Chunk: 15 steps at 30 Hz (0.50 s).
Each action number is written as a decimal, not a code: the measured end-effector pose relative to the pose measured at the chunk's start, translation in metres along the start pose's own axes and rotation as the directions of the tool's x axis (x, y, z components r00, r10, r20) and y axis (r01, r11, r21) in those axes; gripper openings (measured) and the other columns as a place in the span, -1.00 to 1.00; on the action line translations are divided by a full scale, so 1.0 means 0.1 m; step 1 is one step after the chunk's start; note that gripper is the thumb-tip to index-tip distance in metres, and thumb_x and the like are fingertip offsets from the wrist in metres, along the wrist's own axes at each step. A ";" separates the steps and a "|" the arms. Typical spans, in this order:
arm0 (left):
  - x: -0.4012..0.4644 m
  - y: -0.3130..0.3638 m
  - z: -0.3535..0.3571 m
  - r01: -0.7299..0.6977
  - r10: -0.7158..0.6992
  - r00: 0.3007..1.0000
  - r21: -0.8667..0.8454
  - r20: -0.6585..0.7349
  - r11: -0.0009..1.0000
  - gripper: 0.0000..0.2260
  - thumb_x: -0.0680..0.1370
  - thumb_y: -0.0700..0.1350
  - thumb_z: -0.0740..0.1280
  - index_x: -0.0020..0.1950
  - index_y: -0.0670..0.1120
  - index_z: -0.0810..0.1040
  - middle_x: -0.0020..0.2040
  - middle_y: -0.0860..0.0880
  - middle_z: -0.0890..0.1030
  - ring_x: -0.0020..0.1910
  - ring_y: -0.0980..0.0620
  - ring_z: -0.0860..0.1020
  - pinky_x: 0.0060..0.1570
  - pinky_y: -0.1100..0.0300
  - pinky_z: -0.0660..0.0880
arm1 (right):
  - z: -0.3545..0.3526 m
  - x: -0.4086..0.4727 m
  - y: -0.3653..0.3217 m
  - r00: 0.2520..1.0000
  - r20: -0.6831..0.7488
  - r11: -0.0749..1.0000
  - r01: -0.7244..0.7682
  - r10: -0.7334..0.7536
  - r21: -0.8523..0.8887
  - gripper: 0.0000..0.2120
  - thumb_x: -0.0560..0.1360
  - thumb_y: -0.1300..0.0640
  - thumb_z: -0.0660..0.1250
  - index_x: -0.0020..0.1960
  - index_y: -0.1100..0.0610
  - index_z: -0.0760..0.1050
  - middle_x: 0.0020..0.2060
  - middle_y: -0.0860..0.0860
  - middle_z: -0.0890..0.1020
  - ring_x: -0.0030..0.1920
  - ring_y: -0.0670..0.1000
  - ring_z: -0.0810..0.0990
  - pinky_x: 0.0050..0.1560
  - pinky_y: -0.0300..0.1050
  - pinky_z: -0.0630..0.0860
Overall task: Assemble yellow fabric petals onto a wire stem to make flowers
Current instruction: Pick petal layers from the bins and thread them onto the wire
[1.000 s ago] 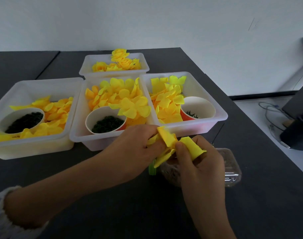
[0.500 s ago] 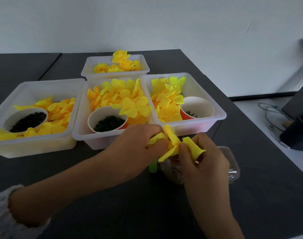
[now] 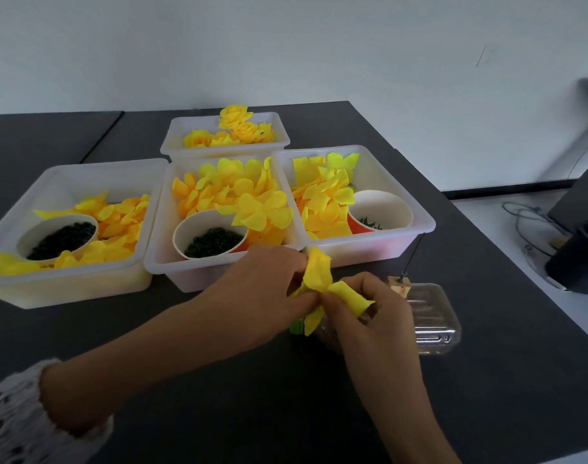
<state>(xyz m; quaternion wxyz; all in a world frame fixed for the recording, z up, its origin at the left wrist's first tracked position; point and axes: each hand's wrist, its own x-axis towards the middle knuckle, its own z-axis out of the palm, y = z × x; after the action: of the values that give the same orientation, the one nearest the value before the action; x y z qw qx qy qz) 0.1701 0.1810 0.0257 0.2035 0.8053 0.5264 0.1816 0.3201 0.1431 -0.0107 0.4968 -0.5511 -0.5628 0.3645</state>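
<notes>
Four white plastic bins sit on a dark table across the upper half of the frame: a left bin, a middle bin, a right bin and a rear bin behind them. The three front bins each hold loose yellow petals and one paper cup: the left cup and middle cup hold dark pieces, and the right cup holds a few green bits. The rear bin carries finished yellow flowers.

At lower centre, two hands meet over a cluster of yellow fabric petals, one petal standing upright, another folded over to the right, a third hanging down. The left hand pinches the cluster at its base; the right hand grips it with curled fingers. A green stem piece shows below. A clear plastic box lies just right of the hands.

Compared with half a second earlier, the upright petal stands taller and a wooden block with a thin wire now shows.
</notes>
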 end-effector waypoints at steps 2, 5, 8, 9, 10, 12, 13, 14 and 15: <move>-0.02 0.01 0.02 0.010 -0.010 1.000 0.009 -0.025 1.000 -0.80 0.54 0.13 0.29 0.05 0.08 0.59 -0.15 0.16 0.59 -0.23 0.22 0.53 -0.26 0.38 0.39 | 0.01 -0.02 -0.01 1.000 -0.005 0.999 0.007 -0.007 0.041 -0.93 0.48 0.10 0.40 -0.18 0.03 0.54 -0.28 -0.09 0.61 -0.23 -0.14 0.58 -0.30 -0.38 0.50; 0.00 0.03 0.07 0.061 -0.060 0.998 0.031 -0.022 0.998 -0.84 0.57 0.10 0.26 0.06 0.07 0.54 -0.09 0.16 0.57 -0.20 0.23 0.51 -0.29 0.39 0.33 | 0.02 -0.05 0.00 0.998 -0.054 0.999 0.039 -0.039 0.002 -0.89 0.48 0.11 0.39 -0.20 -0.02 0.51 -0.22 -0.16 0.59 -0.17 -0.18 0.57 -0.25 -0.43 0.48; 0.02 0.05 0.11 0.106 -0.108 0.994 0.051 0.026 0.993 -0.90 0.62 0.05 0.25 0.06 0.06 0.49 -0.04 0.09 0.55 -0.17 0.20 0.50 -0.27 0.37 0.35 | 0.03 -0.08 0.02 0.992 -0.091 0.993 0.084 -0.091 -0.077 -0.85 0.47 0.11 0.38 -0.22 -0.07 0.46 -0.23 -0.17 0.57 -0.15 -0.21 0.54 -0.23 -0.47 0.45; 0.00 0.08 0.10 0.092 -0.091 0.996 0.043 -0.015 0.995 -0.93 0.60 0.05 0.28 -0.03 0.09 0.48 -0.11 0.12 0.53 -0.23 0.21 0.48 -0.32 0.38 0.32 | 0.03 -0.09 0.02 0.988 -0.101 0.988 0.102 -0.113 -0.112 -0.83 0.47 0.11 0.38 -0.23 -0.08 0.44 -0.28 -0.14 0.56 -0.16 -0.20 0.54 -0.24 -0.47 0.44; -0.01 0.11 0.10 0.078 -0.076 0.996 0.039 -0.047 0.996 -0.90 0.57 0.06 0.30 -0.13 0.11 0.46 -0.18 0.14 0.52 -0.27 0.21 0.47 -0.34 0.39 0.29 | 0.03 -0.11 0.03 0.984 -0.114 0.982 0.119 -0.136 -0.149 -0.82 0.47 0.11 0.38 -0.24 -0.08 0.42 -0.33 -0.12 0.54 -0.17 -0.19 0.53 -0.24 -0.46 0.44; -0.06 0.19 0.09 0.077 -0.074 0.995 0.030 -0.070 0.997 -0.80 0.52 0.07 0.32 -0.27 0.15 0.38 -0.28 0.16 0.48 -0.33 0.18 0.45 -0.37 0.39 0.26 | 0.04 -0.14 0.06 0.976 -0.138 0.970 0.139 -0.168 -0.198 -0.80 0.47 0.12 0.38 -0.24 -0.07 0.40 -0.35 -0.13 0.52 -0.17 -0.18 0.52 -0.23 -0.43 0.44; -0.07 0.21 0.09 0.080 -0.077 0.994 0.032 -0.081 0.996 -0.78 0.49 0.08 0.32 -0.30 0.15 0.35 -0.31 0.16 0.46 -0.35 0.18 0.45 -0.38 0.39 0.24 | 0.03 -0.15 0.07 0.974 -0.147 0.968 0.140 -0.172 -0.207 -0.80 0.47 0.12 0.38 -0.24 -0.06 0.39 -0.35 -0.13 0.52 -0.17 -0.18 0.52 -0.23 -0.43 0.44; -0.09 0.22 0.10 0.085 -0.081 0.992 0.041 -0.093 0.996 -0.79 0.46 0.09 0.31 -0.32 0.14 0.33 -0.33 0.15 0.45 -0.36 0.17 0.43 -0.40 0.39 0.23 | 0.03 -0.16 0.07 0.973 -0.154 0.968 0.137 -0.171 -0.209 -0.80 0.47 0.11 0.38 -0.24 -0.07 0.38 -0.33 -0.13 0.53 -0.17 -0.19 0.52 -0.24 -0.44 0.43; -0.10 0.23 0.10 0.092 -0.087 0.991 0.046 -0.103 0.995 -0.79 0.45 0.08 0.31 -0.33 0.12 0.34 -0.35 0.13 0.44 -0.38 0.17 0.43 -0.41 0.38 0.22 | 0.02 -0.18 0.08 0.973 -0.160 0.970 0.133 -0.167 -0.206 -0.80 0.46 0.09 0.37 -0.24 -0.07 0.37 -0.27 -0.16 0.54 -0.17 -0.21 0.52 -0.24 -0.46 0.42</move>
<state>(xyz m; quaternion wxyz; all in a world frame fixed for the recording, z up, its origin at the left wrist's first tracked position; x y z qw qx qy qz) 0.1893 0.1621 0.0285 0.1641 0.7755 0.5762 0.1992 0.3186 0.1267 -0.0216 0.5148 -0.5826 -0.5895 0.2190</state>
